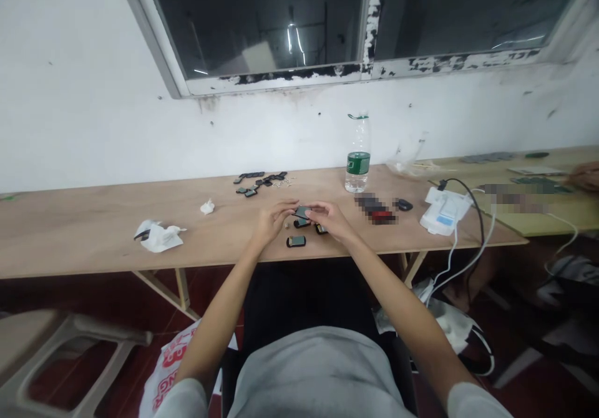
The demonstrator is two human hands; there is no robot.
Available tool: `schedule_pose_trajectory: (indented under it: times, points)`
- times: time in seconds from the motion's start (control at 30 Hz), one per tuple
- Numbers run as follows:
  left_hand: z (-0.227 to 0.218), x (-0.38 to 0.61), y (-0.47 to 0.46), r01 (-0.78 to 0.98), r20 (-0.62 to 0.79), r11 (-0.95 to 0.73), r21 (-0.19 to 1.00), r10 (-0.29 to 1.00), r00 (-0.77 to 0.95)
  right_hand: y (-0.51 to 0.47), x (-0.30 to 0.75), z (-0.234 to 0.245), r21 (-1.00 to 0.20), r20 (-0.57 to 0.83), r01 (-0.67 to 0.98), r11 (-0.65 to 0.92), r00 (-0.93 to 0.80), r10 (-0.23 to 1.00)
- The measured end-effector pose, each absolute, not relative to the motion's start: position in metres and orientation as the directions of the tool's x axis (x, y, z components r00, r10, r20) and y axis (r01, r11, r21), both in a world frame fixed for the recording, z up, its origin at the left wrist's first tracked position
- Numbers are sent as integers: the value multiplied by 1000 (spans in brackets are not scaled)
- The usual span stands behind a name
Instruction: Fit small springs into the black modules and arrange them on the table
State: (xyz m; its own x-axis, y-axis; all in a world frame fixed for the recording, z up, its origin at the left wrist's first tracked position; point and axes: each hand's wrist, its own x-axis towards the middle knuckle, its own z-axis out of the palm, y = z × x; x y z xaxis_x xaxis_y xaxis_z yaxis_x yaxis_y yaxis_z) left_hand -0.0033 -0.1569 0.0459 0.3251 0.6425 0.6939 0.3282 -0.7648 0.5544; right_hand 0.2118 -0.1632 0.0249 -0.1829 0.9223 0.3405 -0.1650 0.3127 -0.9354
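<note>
Between my two hands is a small black rounded piece with a grey rectangular face [303,210]. My left hand [272,219] is closed, its fingertips at the left edge of the piece. From the other side my right hand [330,219] grips it, thumb on the grey face. A similar black-and-grey piece [302,223] lies just beneath on the table. Partly under my right hand sits another piece [321,228] with some yellow on it. Nearer the table edge lies a third one [296,241], flat with its grey side up.
Several similar pieces [251,190] and tiny light bits lie toward the wall. Crumpled tissues [161,237] are at left. A water bottle [357,162], a dark object [403,205] and a white power strip [444,212] with cables stand right. A co-worker's hand [587,176] shows far right.
</note>
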Motion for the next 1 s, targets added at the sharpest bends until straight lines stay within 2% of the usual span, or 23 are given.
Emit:
schedule_pose_trajectory:
  times: [0.17,0.27,0.37,0.57,0.7,0.77,0.9,1.0]
  points:
    - [42,-4,-153,168,478,-550,818,812,334,-164,217,26,-920,391,-104,377,-261,883]
    - [41,-5,-152,114,396,-453,884,857,330,-168,220,30,-908,409,-54,415,-319,855]
    - [41,-7,-152,123,356,-414,902,873,333,-169,221,31,-895,425,-21,445,-340,839]
    - [42,-10,-152,281,346,-479,831,842,414,-160,214,20,-876,431,66,477,-335,838]
    - [44,-7,-153,426,441,-630,649,768,464,-154,209,11,-867,422,149,475,-286,860]
    - [42,-6,-151,495,457,-651,575,758,466,-152,208,8,-841,432,224,492,-267,861]
    - [35,-6,-144,577,404,-611,542,791,459,-147,212,3,-683,558,437,586,-207,804]
    - [30,-9,-140,627,346,-580,521,814,466,-144,214,-3,-535,613,536,652,-284,737]
